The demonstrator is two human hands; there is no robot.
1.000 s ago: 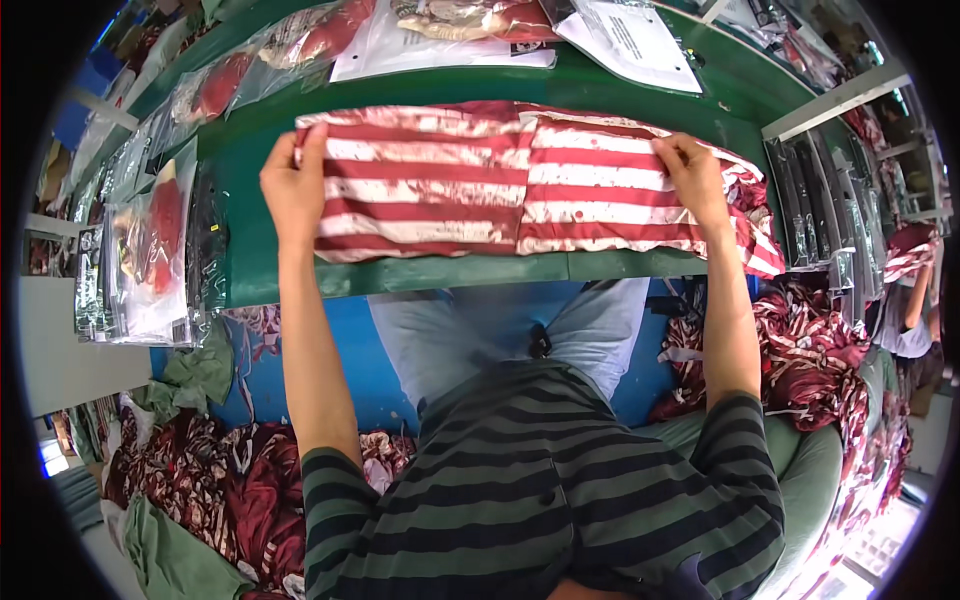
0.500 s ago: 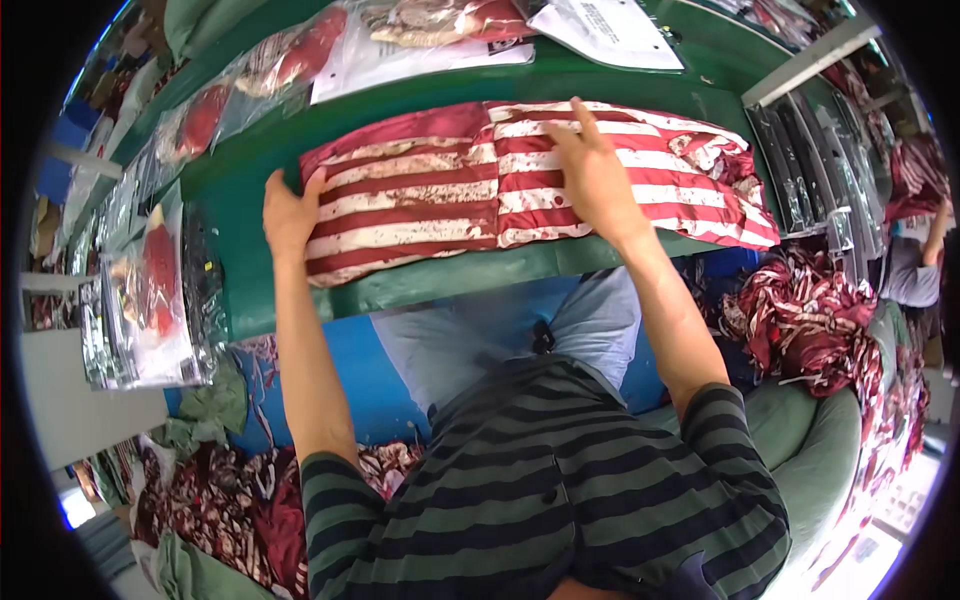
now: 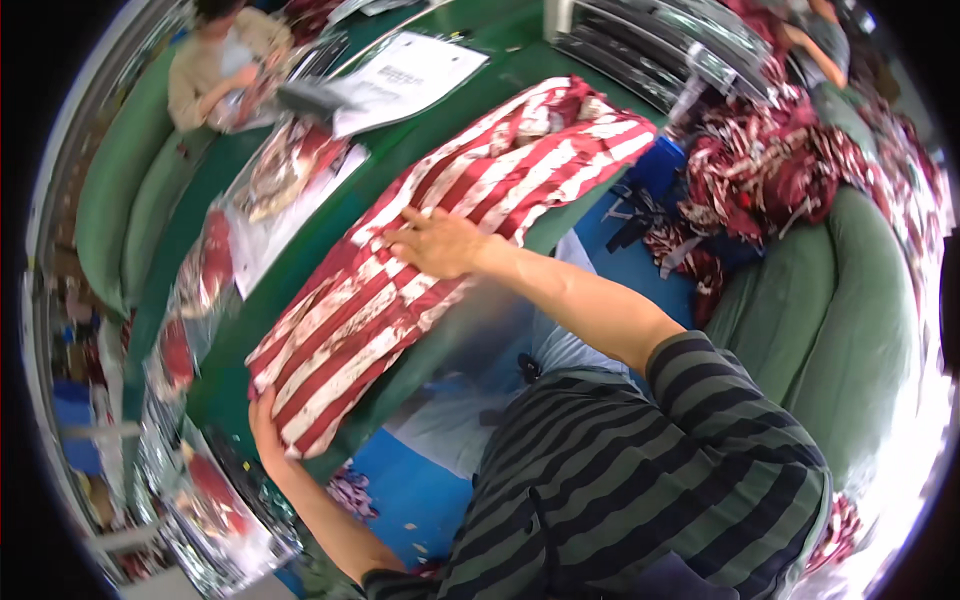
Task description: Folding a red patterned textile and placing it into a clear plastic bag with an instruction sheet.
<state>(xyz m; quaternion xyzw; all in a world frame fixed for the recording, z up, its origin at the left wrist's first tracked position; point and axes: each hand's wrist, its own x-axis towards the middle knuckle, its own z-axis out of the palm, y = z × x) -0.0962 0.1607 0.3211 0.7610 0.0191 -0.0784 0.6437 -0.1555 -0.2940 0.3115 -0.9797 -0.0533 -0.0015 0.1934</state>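
A long red-and-white striped garment (image 3: 480,190) with dark blotches lies on the green table (image 3: 400,150), running diagonally from near left to far right. Its far end is bunched and wrinkled. My right hand (image 3: 435,243) rests palm down on its middle, fingers spread. At the near left end, my left hand (image 3: 268,428) grips the garment's edge, its fingertips partly hidden by the cloth.
Clear bags with red and beige items (image 3: 212,260) line the table's far side, near a printed white sheet (image 3: 410,80). Black packages (image 3: 625,50) stand at the far end. Red-and-white fabric (image 3: 760,160) is heaped right. Another person (image 3: 225,70) sits across, far left.
The view has turned, so the table now slants. My right hand has come down flat on the garment's middle seam, and my left hand has closed on its left end.
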